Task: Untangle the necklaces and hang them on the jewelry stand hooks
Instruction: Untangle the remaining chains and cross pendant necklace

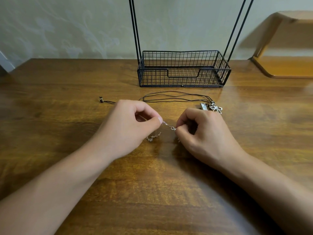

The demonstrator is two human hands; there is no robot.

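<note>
A thin silver chain necklace (166,125) is stretched between my two hands just above the wooden table. My left hand (130,126) pinches one end; a loose bunch of chain hangs below it onto the table. My right hand (201,133) pinches the chain at its ring clasp. Behind my hands lie black cord necklaces (176,97) in long loops, with a rectangular pendant (203,106) and a silver dragonfly-shaped pendant (216,108) at the right end. The jewelry stand (183,72) is a black wire basket with tall black uprights; its hooks are out of frame.
The cord's beaded end (101,99) lies on the table left of my left hand. A wooden shelf or chair (286,65) stands at the right, beyond the table edge. A pale wall runs behind the table.
</note>
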